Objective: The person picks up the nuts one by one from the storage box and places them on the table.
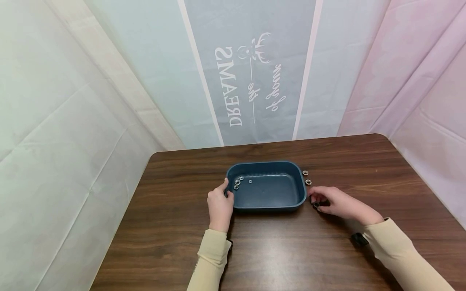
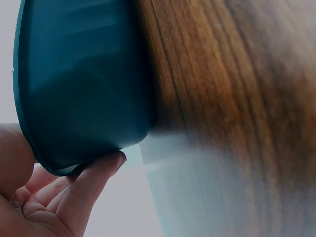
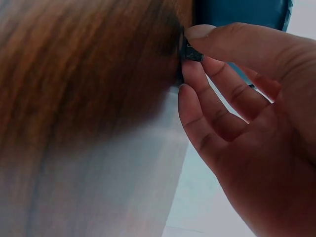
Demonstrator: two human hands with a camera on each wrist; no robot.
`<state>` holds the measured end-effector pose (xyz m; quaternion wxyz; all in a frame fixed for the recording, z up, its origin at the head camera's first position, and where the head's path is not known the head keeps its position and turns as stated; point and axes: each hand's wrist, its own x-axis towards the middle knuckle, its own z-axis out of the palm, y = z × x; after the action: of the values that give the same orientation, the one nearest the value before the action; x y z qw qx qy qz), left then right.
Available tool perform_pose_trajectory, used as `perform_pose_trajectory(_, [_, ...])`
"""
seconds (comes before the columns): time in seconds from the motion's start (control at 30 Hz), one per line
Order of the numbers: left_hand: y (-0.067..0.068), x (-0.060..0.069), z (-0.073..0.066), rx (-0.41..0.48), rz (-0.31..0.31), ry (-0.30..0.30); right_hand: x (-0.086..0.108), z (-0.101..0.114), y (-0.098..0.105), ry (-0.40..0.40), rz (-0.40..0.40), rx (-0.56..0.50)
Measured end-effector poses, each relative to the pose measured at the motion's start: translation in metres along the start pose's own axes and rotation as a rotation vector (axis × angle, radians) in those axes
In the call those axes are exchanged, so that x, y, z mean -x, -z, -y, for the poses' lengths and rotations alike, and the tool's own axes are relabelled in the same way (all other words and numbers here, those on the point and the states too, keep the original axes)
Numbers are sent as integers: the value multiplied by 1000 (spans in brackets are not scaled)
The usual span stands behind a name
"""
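Observation:
A dark blue rectangular tray (image 1: 265, 208) stands on the wooden table, with several small metal nuts (image 1: 237, 182) at the left inside it. My left hand (image 1: 220, 206) grips the tray's left end; in the left wrist view the fingers of that hand (image 2: 54, 197) curl round the rim of the tray (image 2: 84, 89). Just off the tray's right end, my right hand (image 1: 338, 204) pinches a dark nut (image 1: 316, 205) at the tabletop. The right wrist view has the nut (image 3: 192, 52) between thumb and fingers of the right hand (image 3: 247, 113).
Two more nuts, one (image 1: 305, 173) behind the other (image 1: 308, 182), lie on the table (image 1: 276, 250) beside the tray's right end. Behind the table hangs a pale cloth (image 1: 262, 81) with printed lettering, and light cloth also stands at both sides.

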<state>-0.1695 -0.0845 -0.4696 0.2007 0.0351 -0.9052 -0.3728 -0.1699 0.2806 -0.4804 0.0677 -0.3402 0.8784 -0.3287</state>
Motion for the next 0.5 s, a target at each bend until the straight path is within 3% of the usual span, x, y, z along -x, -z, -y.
perform_pose_trajectory(0.5, [0, 1, 0, 2, 10, 3, -1, -2, -3, 28, -39, 53])
